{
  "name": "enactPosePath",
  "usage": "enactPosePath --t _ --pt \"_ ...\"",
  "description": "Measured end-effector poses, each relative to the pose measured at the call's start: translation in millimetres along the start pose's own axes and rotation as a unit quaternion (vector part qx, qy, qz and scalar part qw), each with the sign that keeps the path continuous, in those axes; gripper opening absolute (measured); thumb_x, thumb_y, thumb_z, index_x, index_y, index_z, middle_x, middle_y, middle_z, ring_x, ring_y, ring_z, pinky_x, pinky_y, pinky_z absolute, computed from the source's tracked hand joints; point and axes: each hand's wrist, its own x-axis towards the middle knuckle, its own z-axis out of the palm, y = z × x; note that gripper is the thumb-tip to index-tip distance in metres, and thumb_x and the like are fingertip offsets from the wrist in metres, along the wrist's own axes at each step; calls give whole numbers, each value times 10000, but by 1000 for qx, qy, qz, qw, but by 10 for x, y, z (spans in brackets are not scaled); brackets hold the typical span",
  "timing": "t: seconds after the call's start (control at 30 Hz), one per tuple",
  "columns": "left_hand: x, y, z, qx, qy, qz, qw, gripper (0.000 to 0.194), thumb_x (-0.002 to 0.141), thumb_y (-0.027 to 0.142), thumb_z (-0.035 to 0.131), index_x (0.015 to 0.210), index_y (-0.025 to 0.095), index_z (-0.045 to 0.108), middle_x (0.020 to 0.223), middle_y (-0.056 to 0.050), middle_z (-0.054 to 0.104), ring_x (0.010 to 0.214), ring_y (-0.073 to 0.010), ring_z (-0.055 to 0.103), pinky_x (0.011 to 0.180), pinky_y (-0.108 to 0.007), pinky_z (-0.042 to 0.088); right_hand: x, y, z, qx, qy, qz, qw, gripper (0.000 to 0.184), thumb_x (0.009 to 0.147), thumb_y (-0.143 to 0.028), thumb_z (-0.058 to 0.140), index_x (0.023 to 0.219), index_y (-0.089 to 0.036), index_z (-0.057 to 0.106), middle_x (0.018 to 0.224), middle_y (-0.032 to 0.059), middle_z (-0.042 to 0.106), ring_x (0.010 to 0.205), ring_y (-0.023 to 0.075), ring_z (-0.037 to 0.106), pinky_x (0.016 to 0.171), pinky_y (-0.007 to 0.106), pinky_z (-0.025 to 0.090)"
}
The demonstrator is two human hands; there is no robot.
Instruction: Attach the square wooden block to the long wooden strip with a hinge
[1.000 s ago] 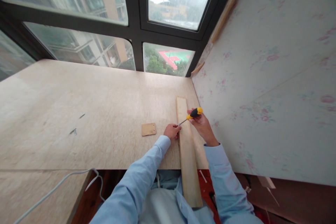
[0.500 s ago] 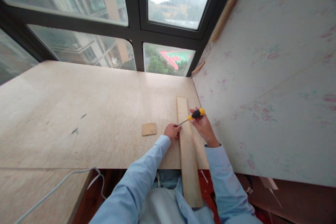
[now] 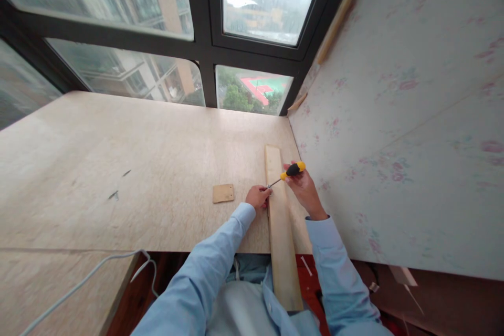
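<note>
Nearest us, our blue sleeves [image 3: 208, 257] run off the bottom of the view, and a white cable [image 3: 82, 284] at left is cut off there too. The wooden plank [image 3: 281, 231] juts past the front edge of the tabletop [image 3: 169, 226] over our lap, hiding part of our shirt. Our left hand [image 3: 256, 197] has its fingertips pinched on a small metal piece [image 3: 270, 187] at the plank's left edge, too small to make out fully. Our right hand [image 3: 304, 191] grips a screwdriver [image 3: 295, 169], its shaft slanting down to that piece; the tip's exact contact we cannot tell. A thin wooden plate [image 3: 223, 193] lies left of the left hand, with broad tabletop beyond it toward some unclear slivers [image 3: 114, 196]. The wall [image 3: 394, 142] hems in our right side; the window frame [image 3: 207, 52] bounds the far edge.
</note>
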Motion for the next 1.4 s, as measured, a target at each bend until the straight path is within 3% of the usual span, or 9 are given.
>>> enactPosePath --t 0.13,0.23,0.4,0.5,0.73,0.9,1.0,1.23,1.4 --pt "14 -21 8 0 -2 6 1000 229 841 292 627 924 92 701 762 -46 675 518 -99 577 492 -196 490 -13 -56 -24 -145 82 6 986 435 678 -492 753 960 -196 605 917 74 705 811 230 669 810 414 551" --pt "19 -37 12 -3 -2 14 1000 230 842 300 626 917 96 702 764 -45 674 509 -95 570 483 -196 488 -4 -39 1 -213 137 5 967 502 632 -529 772 955 -188 595 867 69 683 733 223 639 761 425 550" --pt "35 -61 15 -4 1 20 1000 222 843 295 619 903 98 702 738 -37 664 506 -100 566 461 -195 479 3 51 39 -44 42 -12 998 593 691 -506 721 1171 -229 508 1219 108 625 1100 229 615 955 403 493" --pt "42 -64 15 0 1 21 1000 221 844 297 619 896 99 703 724 -34 660 505 -97 561 459 -187 473 -1 32 22 -19 2 13 1000 556 717 -488 704 1174 -226 524 1187 104 663 1079 230 637 956 404 494" --pt "39 -51 11 7 -1 19 1000 220 848 275 606 918 90 702 762 -51 672 504 -103 575 458 -195 480 39 -3 30 -218 133 13 967 515 640 -566 751 941 -162 647 869 109 722 739 251 656 748 429 545" --pt "34 -48 12 3 1 14 1000 228 844 286 612 930 94 701 772 -48 679 502 -95 566 462 -185 478 17 48 41 -22 40 -1 999 612 699 -508 724 1204 -220 532 1248 114 641 1105 237 623 975 417 481" --pt "23 -41 12 2 0 13 1000 225 845 289 612 927 97 698 780 -46 679 508 -90 565 456 -173 469 -14 10 14 4 5 19 1000 547 711 -495 718 1161 -224 567 1210 105 666 1090 244 636 969 423 488" --pt "6 -27 3 5 0 15 1000 237 846 308 617 912 99 705 762 -48 677 515 -100 575 472 -190 485 16 -33 23 -247 149 12 958 482 607 -603 761 774 -174 622 741 77 684 645 225 615 689 408 537" --pt "15 -38 8 6 4 16 1000 235 843 300 621 918 95 708 746 -40 669 505 -95 558 464 -187 478 -4 28 35 -74 50 13 996 548 678 -537 734 1079 -194 587 1129 108 662 991 234 643 905 400 512"
